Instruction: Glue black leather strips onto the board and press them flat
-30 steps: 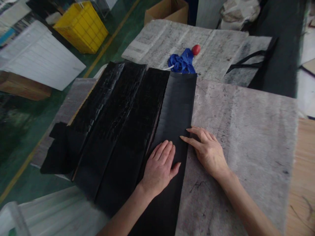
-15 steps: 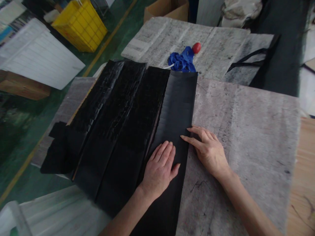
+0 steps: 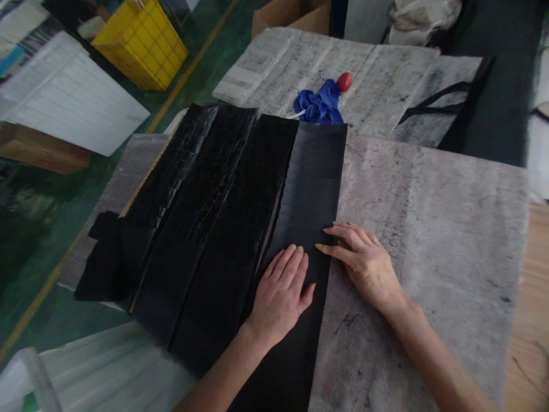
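A long matte black strip (image 3: pixel 315 177), leather-like, lies lengthwise on the table. Flat on its left part rests my left hand (image 3: pixel 281 292), fingers stretched forward and thumb spread. My right hand (image 3: pixel 366 260) is at the strip's right edge, thumb and fingertips touching its surface and a gap between them; it is open. To the left, several black strips (image 3: pixel 240 229) lie overlapped in rows, their far parts glossy and wrinkled. The underside of the strip is hidden.
Grey stained sheeting (image 3: pixel 437 240) covers the table. Beyond the strips lie a blue crumpled cloth (image 3: pixel 321 103) and a small red ball-like object (image 3: pixel 344 82). Black straps (image 3: pixel 437 106) lie at the far right. A white bin (image 3: pixel 107 372) stands near left, a yellow crate (image 3: pixel 141 43) farther off.
My right hand has shifted slightly toward me along the strip's edge, its thumb lower than before. My left hand stays flat in about the same place. The view has moved a little.
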Demonstrator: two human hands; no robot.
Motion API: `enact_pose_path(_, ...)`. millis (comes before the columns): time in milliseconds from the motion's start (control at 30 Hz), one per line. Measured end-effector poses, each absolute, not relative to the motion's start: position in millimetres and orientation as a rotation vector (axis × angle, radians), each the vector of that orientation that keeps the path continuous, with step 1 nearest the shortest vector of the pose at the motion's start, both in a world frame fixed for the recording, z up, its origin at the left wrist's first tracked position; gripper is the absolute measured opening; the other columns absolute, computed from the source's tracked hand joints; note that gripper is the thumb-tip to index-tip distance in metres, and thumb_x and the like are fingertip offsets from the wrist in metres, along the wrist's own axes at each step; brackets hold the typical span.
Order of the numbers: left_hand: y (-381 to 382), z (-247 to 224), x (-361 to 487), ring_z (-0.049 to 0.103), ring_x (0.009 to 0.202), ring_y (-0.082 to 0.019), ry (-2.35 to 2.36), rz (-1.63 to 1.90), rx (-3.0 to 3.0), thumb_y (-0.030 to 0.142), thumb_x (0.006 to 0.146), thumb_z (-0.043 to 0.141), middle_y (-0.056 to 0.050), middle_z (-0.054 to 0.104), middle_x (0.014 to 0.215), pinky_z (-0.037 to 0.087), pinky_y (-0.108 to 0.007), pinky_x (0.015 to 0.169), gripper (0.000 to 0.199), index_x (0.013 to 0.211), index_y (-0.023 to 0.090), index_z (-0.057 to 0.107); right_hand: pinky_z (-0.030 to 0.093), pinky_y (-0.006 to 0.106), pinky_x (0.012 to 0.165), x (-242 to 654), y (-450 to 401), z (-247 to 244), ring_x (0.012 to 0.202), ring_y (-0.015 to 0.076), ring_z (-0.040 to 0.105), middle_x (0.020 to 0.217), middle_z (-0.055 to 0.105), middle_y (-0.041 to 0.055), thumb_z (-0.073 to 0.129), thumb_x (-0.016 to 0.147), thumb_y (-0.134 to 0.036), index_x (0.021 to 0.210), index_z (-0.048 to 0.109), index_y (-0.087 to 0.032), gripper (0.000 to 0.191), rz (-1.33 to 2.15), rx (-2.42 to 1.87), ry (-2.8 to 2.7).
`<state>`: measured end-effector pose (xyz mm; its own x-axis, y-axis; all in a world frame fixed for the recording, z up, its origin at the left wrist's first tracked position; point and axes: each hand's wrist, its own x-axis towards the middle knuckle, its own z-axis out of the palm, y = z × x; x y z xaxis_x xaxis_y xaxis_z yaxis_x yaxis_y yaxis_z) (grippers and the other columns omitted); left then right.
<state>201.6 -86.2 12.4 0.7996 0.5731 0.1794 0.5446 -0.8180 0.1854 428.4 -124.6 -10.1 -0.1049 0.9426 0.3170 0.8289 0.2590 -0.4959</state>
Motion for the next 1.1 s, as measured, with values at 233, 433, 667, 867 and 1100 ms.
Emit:
enact_pose_path(233, -90, 15, 198, 0.052, 0.140, -0.030, 0.883, 0.311, 2.887, 0.025, 0.100, 0.050, -0.018, 0.060, 0.144, 0.050, -0.047, 0.115, 0.045, 0.139, 0.003, 0.054, 0.049, 0.047, 0.106, 429, -125, -11, 0.133, 0.0244, 0.053, 0.134, 0.063, 0.0056, 0.052, 0.100, -0.010, 0.122, 0.071, -0.031, 0.036, 0.289, -1.611, -1.948)
enact_pose_path(433, -94, 15, 195, 0.052, 0.140, -0.029, 0.882, 0.307, 2.884, 0.025, 0.100, 0.050, -0.018, 0.060, 0.144, 0.050, -0.046, 0.114, 0.045, 0.139, 0.003, 0.054, 0.049, 0.047, 0.106, 428, -125, -10, 0.133, 0.0249, 0.053, 0.135, 0.062, 0.0054, 0.051, 0.101, -0.011, 0.122, 0.071, -0.032, 0.036, 0.290, -1.618, -1.946)
enact_pose_path(667, -97, 15, 191, 0.050, 0.141, -0.030, 0.877, 0.309, 2.871, 0.024, 0.099, 0.051, -0.019, 0.059, 0.145, 0.050, -0.048, 0.114, 0.047, 0.141, 0.002, 0.052, 0.050, 0.048, 0.106, 429, -125, -10, 0.133, 0.0251, 0.054, 0.136, 0.063, 0.0045, 0.052, 0.100, -0.012, 0.122, 0.071, -0.033, 0.036, 0.298, -1.629, -1.942)
enact_pose_path(867, -99, 14, 189, 0.048, 0.143, -0.029, 0.873, 0.311, 2.843, 0.023, 0.099, 0.052, -0.019, 0.058, 0.146, 0.048, -0.047, 0.116, 0.048, 0.142, 0.004, 0.051, 0.050, 0.047, 0.106, 428, -125, -10, 0.134, 0.0247, 0.053, 0.136, 0.062, 0.0045, 0.050, 0.101, -0.012, 0.122, 0.070, -0.033, 0.036, 0.310, -1.628, -1.940)
enact_pose_path(1100, -101, 13, 187, 0.047, 0.144, -0.030, 0.867, 0.310, 2.844, 0.023, 0.099, 0.052, -0.019, 0.058, 0.146, 0.047, -0.047, 0.117, 0.048, 0.142, 0.003, 0.051, 0.049, 0.048, 0.106, 429, -125, -10, 0.134, 0.0252, 0.052, 0.137, 0.062, 0.0051, 0.051, 0.101, -0.012, 0.123, 0.070, -0.032, 0.035, 0.314, -1.621, -1.940)
